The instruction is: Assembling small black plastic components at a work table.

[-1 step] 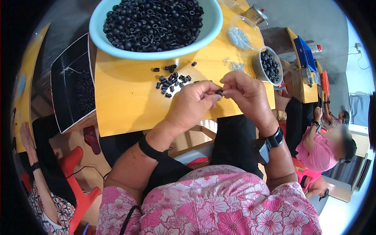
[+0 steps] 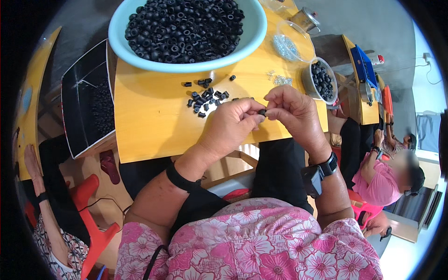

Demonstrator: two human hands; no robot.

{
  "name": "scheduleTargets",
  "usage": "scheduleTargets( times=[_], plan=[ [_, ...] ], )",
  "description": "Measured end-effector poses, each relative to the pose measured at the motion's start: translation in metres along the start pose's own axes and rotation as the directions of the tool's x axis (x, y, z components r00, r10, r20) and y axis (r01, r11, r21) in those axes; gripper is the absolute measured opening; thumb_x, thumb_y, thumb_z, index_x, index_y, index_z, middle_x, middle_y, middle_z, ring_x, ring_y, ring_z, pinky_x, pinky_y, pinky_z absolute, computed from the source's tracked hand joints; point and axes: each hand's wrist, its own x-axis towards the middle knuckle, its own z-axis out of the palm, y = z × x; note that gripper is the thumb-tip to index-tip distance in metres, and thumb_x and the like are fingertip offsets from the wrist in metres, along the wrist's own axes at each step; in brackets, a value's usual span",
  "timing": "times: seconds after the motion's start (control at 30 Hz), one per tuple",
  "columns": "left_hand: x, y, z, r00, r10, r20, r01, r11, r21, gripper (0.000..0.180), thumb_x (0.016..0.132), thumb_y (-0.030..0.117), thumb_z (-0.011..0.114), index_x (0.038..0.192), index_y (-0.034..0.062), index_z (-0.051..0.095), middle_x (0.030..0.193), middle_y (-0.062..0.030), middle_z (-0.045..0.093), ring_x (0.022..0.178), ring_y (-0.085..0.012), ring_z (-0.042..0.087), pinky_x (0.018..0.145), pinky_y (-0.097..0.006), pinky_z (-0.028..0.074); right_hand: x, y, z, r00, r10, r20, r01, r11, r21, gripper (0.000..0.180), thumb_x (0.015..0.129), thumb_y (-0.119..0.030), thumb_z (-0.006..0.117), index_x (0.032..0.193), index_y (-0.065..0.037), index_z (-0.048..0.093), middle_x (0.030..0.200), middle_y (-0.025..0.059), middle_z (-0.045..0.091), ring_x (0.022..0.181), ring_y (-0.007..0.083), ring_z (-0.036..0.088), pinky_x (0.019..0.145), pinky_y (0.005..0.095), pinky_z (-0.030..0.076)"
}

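Note:
Between the thumb and forefinger of my left hand (image 2: 231, 122) is a small black rubber piece (image 2: 262, 112), pinched above the table's near right part. My right hand (image 2: 295, 111) comes in from the other side, its bent fingers drawn together with the tips at the piece's edge. Whatever those fingertips hold is too small to make out. Just beyond my left hand lies a loose heap of short black rubber pieces (image 2: 205, 97). Small clear, shiny bits (image 2: 283, 80) are scattered on the table beyond my right hand.
A light-blue basin (image 2: 186, 67) heaped with black pieces stands on the yellow table (image 2: 154, 123). At right are a clear tub (image 2: 308, 86) of black pieces, a round clear container (image 2: 285, 47) of shiny bits and a metal mug (image 2: 305, 19). Other people sit at both sides.
Both hands stay together at almost the same spot. The small black piece shows a little more between the fingertips.

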Motion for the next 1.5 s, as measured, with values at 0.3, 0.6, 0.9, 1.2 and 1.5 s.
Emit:
scheduleTargets(
  times=[0.3, 0.6, 0.9, 1.2, 1.5],
  plan=[
    [-0.006, 0.009, 0.000, 0.997, 0.055, 0.054, -0.056, 0.998, 0.022, 0.010, 0.089, 0.003, 0.067, 0.098, -0.0006, 0.067, 0.076, -0.0023, 0.066, 0.067, -0.0068, 0.059, 0.062, -0.025, 0.049, 0.009, 0.016, -0.011, 0.932, 0.278, 0.234, -0.357, 0.819, 0.450, 0.022, 0.083, 0.001, 0.072, 0.104, -0.003, 0.068, 0.084, 0.0021, 0.068, 0.071, 0.0095, 0.064, 0.066, 0.0236, 0.052],
    [-0.003, 0.015, -0.011, 0.989, 0.072, 0.132, -0.090, 0.987, 0.136, 0.017, 0.086, 0.005, 0.071, 0.102, 0.0015, 0.069, 0.087, -0.0047, 0.070, 0.080, -0.0098, 0.065, 0.074, -0.026, 0.053, 0.065, 0.014, 0.025, 0.969, -0.248, -0.014, 0.241, 0.951, -0.192, 0.026, 0.083, -0.002, 0.067, 0.108, -0.006, 0.073, 0.098, 0.0109, 0.069, 0.082, 0.0237, 0.068, 0.076, 0.0340, 0.054],
    [-0.003, 0.017, -0.011, 0.959, 0.078, 0.271, -0.120, 0.982, 0.143, 0.015, 0.085, 0.005, 0.072, 0.100, 0.0027, 0.069, 0.087, -0.0047, 0.070, 0.080, -0.0099, 0.067, 0.073, -0.027, 0.053, 0.084, 0.024, 0.043, 0.952, -0.290, 0.096, 0.302, 0.851, -0.430, 0.024, 0.080, 0.001, 0.070, 0.103, -0.005, 0.073, 0.097, 0.0091, 0.069, 0.081, 0.0211, 0.068, 0.073, 0.0312, 0.054],
    [-0.002, 0.011, -0.012, 0.995, 0.010, 0.097, -0.014, 0.999, 0.041, 0.020, 0.090, 0.005, 0.068, 0.110, -0.0004, 0.069, 0.094, -0.0020, 0.069, 0.085, -0.0072, 0.064, 0.078, -0.023, 0.053, 0.050, 0.019, 0.014, 0.999, 0.038, 0.011, -0.039, 0.969, 0.244, 0.016, 0.084, 0.005, 0.067, 0.099, 0.000, 0.072, 0.096, 0.0060, 0.072, 0.088, 0.0128, 0.066, 0.078, 0.0273, 0.054],
    [0.001, 0.010, -0.011, 0.999, 0.054, 0.000, -0.054, 0.989, -0.138, 0.020, 0.096, 0.010, 0.065, 0.112, -0.0021, 0.068, 0.091, -0.0024, 0.069, 0.078, -0.0062, 0.062, 0.074, -0.021, 0.053, 0.014, 0.016, -0.004, 0.995, 0.086, -0.054, -0.048, 0.868, 0.494, 0.020, 0.083, 0.011, 0.067, 0.100, 0.000, 0.071, 0.098, 0.0077, 0.072, 0.090, 0.0155, 0.068, 0.084, 0.0296, 0.055]
  ],
)
